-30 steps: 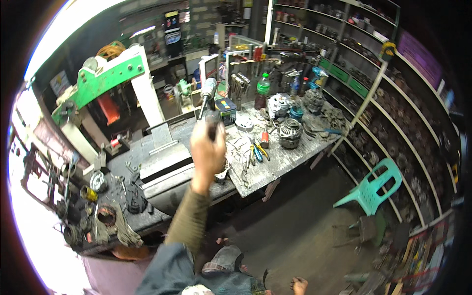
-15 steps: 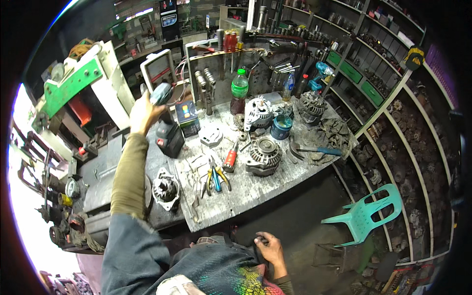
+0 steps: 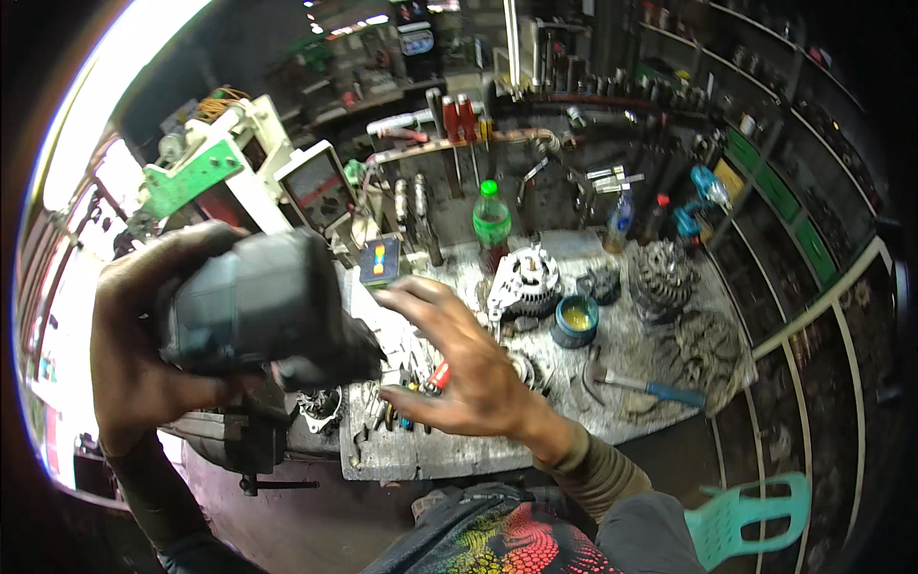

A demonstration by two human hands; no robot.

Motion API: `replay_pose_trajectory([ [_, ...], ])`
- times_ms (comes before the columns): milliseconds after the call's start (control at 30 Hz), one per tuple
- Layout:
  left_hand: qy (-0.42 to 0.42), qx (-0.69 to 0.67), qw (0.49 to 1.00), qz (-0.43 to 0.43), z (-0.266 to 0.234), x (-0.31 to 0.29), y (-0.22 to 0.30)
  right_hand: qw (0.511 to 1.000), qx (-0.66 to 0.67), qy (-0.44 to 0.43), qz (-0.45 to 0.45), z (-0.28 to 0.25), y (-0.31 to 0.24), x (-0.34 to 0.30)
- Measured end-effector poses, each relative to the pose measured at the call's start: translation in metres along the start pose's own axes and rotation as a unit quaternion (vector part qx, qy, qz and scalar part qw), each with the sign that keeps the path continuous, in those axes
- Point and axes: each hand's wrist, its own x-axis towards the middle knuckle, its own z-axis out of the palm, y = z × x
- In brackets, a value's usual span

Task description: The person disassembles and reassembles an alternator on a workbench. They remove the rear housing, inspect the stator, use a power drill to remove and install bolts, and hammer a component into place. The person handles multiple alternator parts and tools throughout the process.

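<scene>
My left hand [image 3: 129, 325] grips a dark, grey-blue cordless power tool [image 3: 258, 306], raised close to the camera and smeared by motion. Its exact kind cannot be made out. Beside the tool's right end, my right hand [image 3: 469, 368] has its fingers spread and holds nothing. Below that hand on the worktable [image 3: 449, 457] lie a red-handled screwdriver [image 3: 440, 376] and pliers, partly covered. A round machine part [image 3: 542, 371] shows behind the right hand, mostly hidden. Farther back sit a pale alternator [image 3: 526, 284] and a blue tin [image 3: 574, 335] with yellowish grease inside.
A blue-handled hammer [image 3: 669, 393] and a grey rag [image 3: 703, 354] lie at the table's right. A green-capped bottle [image 3: 491, 230] and a small dark box [image 3: 380, 266] stand at the back. A teal chair [image 3: 755, 526] is at lower right, before the shelves.
My left hand has lifted the cordless tool from the left of the table toward the camera. My right hand has come up from near my body to beside it, fingers now spread. The view has shifted.
</scene>
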Motion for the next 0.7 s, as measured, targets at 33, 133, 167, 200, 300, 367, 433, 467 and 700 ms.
replay_pose_trajectory([
  [33, -0.024, 0.02, 1.0, -0.003, 0.003, 0.004, 0.023, 0.999, 0.013, -0.004, -0.039, -0.002, -0.001, 0.014],
  [133, -0.058, -0.016, 0.997, 0.048, 0.03, 0.015, 0.069, 0.963, 0.21, -0.138, -0.094, -0.023, -0.011, 0.009],
  [167, -0.068, -0.02, 0.993, 0.091, 0.046, 0.019, 0.078, 0.956, 0.233, -0.106, -0.142, -0.033, -0.016, -0.004],
  [200, -0.075, -0.043, 0.993, 0.076, 0.058, 0.021, 0.086, 0.96, 0.224, -0.092, -0.139, -0.041, -0.018, -0.019],
  [300, -0.088, -0.062, 0.988, 0.112, 0.1, 0.031, 0.102, 0.958, 0.242, -0.137, 0.072, -0.087, -0.019, -0.071],
  [367, -0.12, -0.091, 0.98, 0.13, 0.123, 0.041, 0.107, 0.992, 0.042, -0.082, -0.081, -0.098, -0.014, -0.088],
  [433, -0.11, -0.162, 0.966, 0.167, 0.15, 0.056, 0.105, 0.995, 0.065, -0.068, 0.04, -0.115, -0.016, -0.103],
  [467, -0.102, -0.154, 0.965, 0.184, 0.16, 0.063, 0.102, 0.993, 0.06, -0.056, 0.085, -0.125, -0.018, -0.109],
  [700, -0.179, -0.213, 0.933, 0.229, 0.204, 0.078, 0.048, 0.968, -0.052, 0.005, 0.247, -0.158, -0.035, -0.133],
])
